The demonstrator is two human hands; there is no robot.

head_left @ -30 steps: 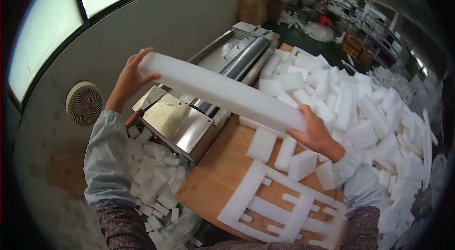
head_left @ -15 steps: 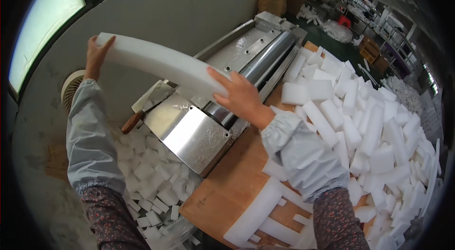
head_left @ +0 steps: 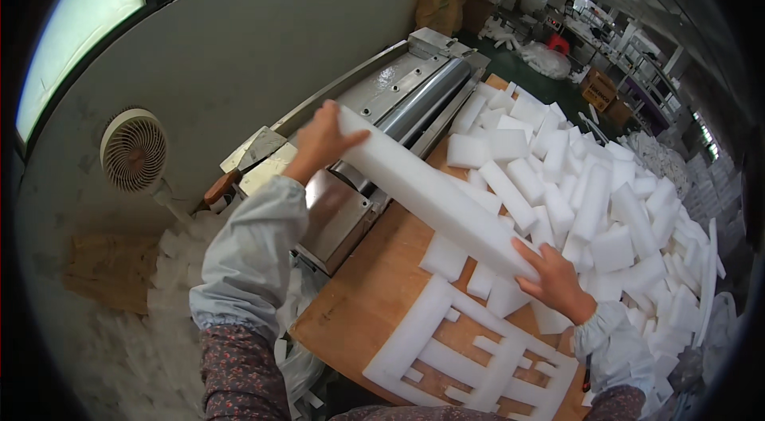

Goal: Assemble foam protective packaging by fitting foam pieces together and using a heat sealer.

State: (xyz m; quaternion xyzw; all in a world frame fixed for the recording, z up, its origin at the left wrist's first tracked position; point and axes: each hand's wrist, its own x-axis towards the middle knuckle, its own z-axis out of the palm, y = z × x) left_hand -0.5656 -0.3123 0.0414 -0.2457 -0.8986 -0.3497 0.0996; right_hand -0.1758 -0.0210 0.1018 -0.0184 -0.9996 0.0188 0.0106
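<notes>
Your left hand (head_left: 325, 138), slightly blurred, grips the far-left end of a long, white, rectangular foam bar (head_left: 434, 194), with the thumb laid along its upper face. Your right hand (head_left: 554, 277) grips the opposite end, thumb and fingers closed about its edges. Between your hands the bar slants from upper left to lower right, in front of the machine and over the bench; whether its underside touches the blocks beneath cannot be told. Pale grey protective sleeves (head_left: 251, 245) cover your forearms, with dark, flower-patterned cloth above them.

Below the bar, the brown wooden-topped bench (head_left: 343, 309) carries a flat, white foam frame (head_left: 414, 329) with cut-out openings and crossing strips, lying close to your body. Several white foam blocks (head_left: 444, 256) lie between frame and bar. To your right, a large heap of loose white foam pieces (head_left: 590, 190), mixed in length and thickness, covers that side of the bench.

Beyond your left hand stands a silver metal machine (head_left: 414, 106) with a long, shiny roller; an orange-brown handle (head_left: 221, 188) shows at its near-left corner. Farther left are a round, cream-coloured fan (head_left: 135, 150) and a flat, brown cardboard piece (head_left: 111, 271) beside a pale, indistinct pile.
</notes>
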